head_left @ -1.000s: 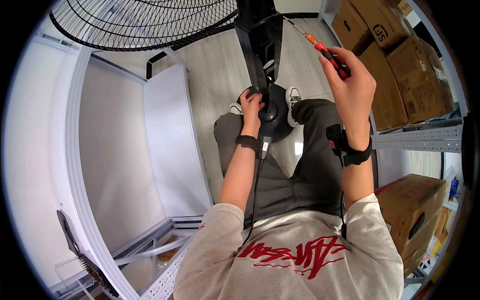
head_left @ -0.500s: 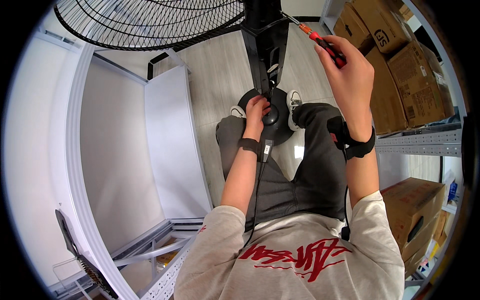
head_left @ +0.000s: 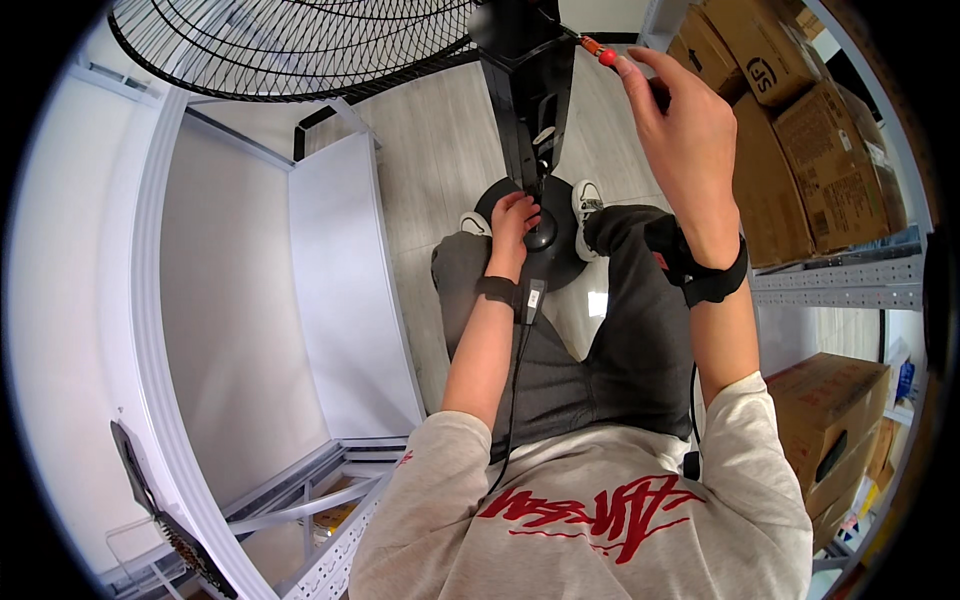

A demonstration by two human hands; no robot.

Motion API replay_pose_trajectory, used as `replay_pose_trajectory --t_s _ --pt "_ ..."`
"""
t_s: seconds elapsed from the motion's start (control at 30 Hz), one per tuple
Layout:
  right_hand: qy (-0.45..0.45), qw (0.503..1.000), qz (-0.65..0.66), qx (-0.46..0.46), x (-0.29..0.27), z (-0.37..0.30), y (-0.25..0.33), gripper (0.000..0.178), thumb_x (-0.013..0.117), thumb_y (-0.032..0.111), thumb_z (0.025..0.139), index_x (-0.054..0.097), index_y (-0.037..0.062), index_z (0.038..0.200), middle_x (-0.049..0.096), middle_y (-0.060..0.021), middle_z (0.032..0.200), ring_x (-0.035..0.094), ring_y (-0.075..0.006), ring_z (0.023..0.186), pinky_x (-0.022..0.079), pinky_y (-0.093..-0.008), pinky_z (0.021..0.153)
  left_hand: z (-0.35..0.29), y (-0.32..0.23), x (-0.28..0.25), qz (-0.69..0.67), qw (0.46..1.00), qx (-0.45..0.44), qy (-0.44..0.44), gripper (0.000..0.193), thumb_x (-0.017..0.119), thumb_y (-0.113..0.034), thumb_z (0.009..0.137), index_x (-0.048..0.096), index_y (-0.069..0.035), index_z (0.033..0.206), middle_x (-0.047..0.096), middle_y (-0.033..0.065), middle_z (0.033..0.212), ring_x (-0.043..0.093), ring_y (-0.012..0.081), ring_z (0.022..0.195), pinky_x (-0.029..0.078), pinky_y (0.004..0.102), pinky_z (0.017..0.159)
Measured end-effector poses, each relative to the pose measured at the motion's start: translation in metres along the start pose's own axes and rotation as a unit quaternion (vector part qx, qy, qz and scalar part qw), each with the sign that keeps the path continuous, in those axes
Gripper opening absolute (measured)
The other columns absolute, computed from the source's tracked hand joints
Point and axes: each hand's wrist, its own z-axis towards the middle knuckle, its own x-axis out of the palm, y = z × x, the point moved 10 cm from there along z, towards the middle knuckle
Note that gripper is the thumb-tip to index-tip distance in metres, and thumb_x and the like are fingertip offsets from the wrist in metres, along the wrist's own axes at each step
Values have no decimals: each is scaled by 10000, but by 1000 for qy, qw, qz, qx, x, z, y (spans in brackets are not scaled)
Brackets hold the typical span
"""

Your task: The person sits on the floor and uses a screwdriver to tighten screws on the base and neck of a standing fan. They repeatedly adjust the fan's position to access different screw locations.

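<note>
A black standing fan is in front of me, its column point(head_left: 528, 95) rising from a round base point(head_left: 568, 265) on the floor between my feet. My left hand point(head_left: 513, 222) is low on it, fingers curled against the slim pole just above the base. Up at the right, my right hand point(head_left: 688, 130) grips a screwdriver point(head_left: 600, 50) with a red and black handle, mostly hidden by the fingers. Its shaft points up and left to the side of the fan's upper housing; whether the tip touches a screw cannot be made out.
The fan's wire grille point(head_left: 310, 50) spreads across the upper left. White shelving point(head_left: 350, 290) stands at my left. Cardboard boxes point(head_left: 835, 165) fill a metal rack point(head_left: 840, 290) on the right, with another carton point(head_left: 825, 420) below. Thin cables run from my wrist straps.
My right hand has moved left and slightly away from me, bringing the screwdriver closer to the fan's upper housing. My left hand has stayed at the pole.
</note>
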Motion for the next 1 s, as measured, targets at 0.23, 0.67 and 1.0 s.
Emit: replay_pose_trajectory --t_s 0.23,0.67,1.0 --pt "20 1000 -2 -14 -1 0 0 271 660 293 879 655 22 875 653 -110 766 631 -264 673 481 -326 600 0 -1 2 -2 1000 -7 -1 342 550 -90 896 479 16 1213 611 131 1088 637 213 911 531 339 782" --pt "42 998 -35 8 1 2 3 323 684 304 861 628 -6 935 642 -125 870 616 -281 678 486 -360 627 -1 -1 -1 10 1000 -7 -2 326 483 -120 938 469 11 1236 604 145 1119 637 221 933 531 343 802" --pt "10 999 -31 -42 -4 3 4 323 671 307 860 640 -9 800 644 -156 821 623 -370 695 502 -422 618 1 0 -1 4 1000 -6 1 320 484 -110 934 471 16 1228 607 146 1107 640 220 914 533 341 785"
